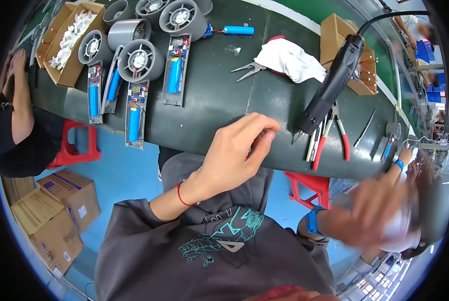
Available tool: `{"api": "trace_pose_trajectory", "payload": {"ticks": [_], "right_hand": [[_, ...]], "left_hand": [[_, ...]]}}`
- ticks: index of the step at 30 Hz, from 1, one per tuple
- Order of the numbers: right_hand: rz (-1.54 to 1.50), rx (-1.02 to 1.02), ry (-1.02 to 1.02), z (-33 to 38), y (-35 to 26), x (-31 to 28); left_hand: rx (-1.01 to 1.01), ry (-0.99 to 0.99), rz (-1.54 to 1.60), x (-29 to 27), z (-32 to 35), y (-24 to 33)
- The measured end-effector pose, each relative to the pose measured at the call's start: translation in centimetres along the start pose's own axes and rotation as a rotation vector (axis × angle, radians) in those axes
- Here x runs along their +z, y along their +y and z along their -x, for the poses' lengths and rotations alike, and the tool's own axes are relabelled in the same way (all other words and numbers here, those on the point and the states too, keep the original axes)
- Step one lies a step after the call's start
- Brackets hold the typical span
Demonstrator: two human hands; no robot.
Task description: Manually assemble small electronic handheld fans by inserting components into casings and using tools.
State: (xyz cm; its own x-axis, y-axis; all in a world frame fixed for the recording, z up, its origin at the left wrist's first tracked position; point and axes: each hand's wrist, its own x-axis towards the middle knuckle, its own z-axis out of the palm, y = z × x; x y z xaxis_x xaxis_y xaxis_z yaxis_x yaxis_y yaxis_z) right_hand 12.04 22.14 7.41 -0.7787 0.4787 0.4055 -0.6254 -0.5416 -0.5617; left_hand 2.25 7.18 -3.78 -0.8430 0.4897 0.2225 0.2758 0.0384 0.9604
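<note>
My left hand, a red cord at its wrist, hovers over the near edge of the dark green table. Its fingers curl in, thumb tip close to the index finger, and nothing shows between them. To the right, off the table's edge, my right hand is smeared by motion, with a blue band at the wrist; its fingers cannot be made out. A black electric screwdriver hangs on its cable, tip down, right of my left hand. Beside it lie red-handled pliers. Farther back, long-nose pliers lie partly under a white cloth.
Grey fan housings with circuit boards and blue batteries stand at the back left. An open carton holds white parts; another carton holds wired parts. A co-worker's arm rests at left. Red stools and cardboard boxes stand below.
</note>
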Motion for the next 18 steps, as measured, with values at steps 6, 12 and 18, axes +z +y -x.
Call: {"api": "trace_pose_trajectory", "payload": {"ticks": [6,12,18], "right_hand": [[1.021,-0.669,-0.669,6.3,-8.4,-4.9],[0.832,-0.435,-0.370,3.9,-4.1,-2.8],[0.586,-0.184,-0.096,3.1,1.5,0.8]], "left_hand": [[0.051,0.061,0.016,-1.1,0.4,-0.6],[0.032,0.018,0.007,-0.5,0.2,-0.4],[0.042,-0.012,0.022,-0.8,0.0,-0.4]]}}
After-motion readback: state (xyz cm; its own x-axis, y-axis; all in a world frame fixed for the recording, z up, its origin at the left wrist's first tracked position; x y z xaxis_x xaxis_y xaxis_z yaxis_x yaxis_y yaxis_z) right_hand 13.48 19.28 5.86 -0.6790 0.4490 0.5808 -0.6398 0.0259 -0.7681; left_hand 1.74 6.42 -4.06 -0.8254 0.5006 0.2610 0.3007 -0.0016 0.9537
